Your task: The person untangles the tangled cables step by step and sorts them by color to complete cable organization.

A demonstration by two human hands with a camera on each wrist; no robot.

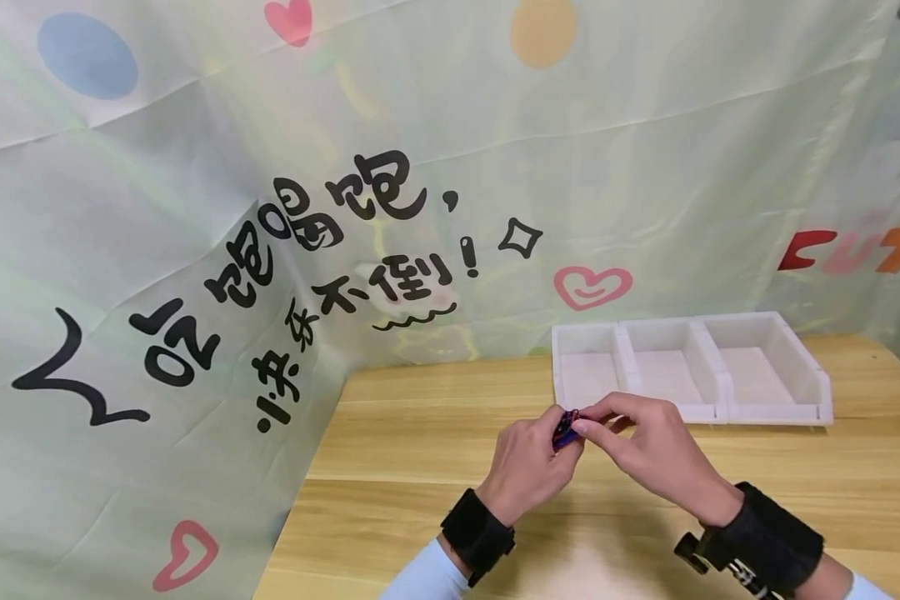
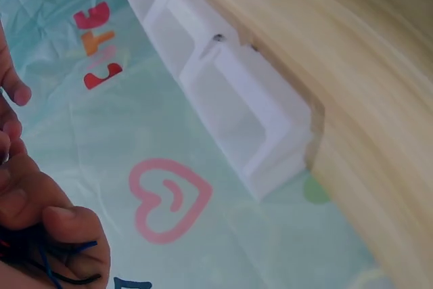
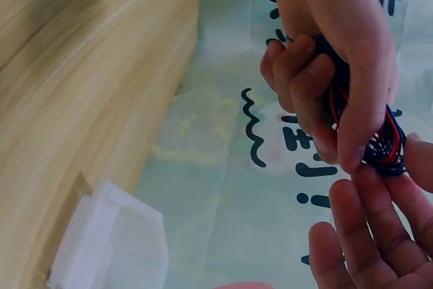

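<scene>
A bundle of thin dark blue, black and red wires (image 1: 566,430) is held up above the table between both hands. My left hand (image 1: 528,467) grips it, its fingers curled round the middle. From the right, my right hand (image 1: 656,446) pinches the bundle's end between thumb and fingertips. In the right wrist view the looped end of the wires (image 3: 389,143) sticks out past the left thumb, and the right fingers lie spread below it. Loose wire ends (image 2: 47,255) poke out of the left fist in the left wrist view. Most of the bundle is hidden inside that hand.
A white tray with three compartments (image 1: 776,412) stands at the back of the wooden table (image 1: 412,450), just behind the hands. A printed cloth (image 1: 435,108) hangs behind the table and along its left side.
</scene>
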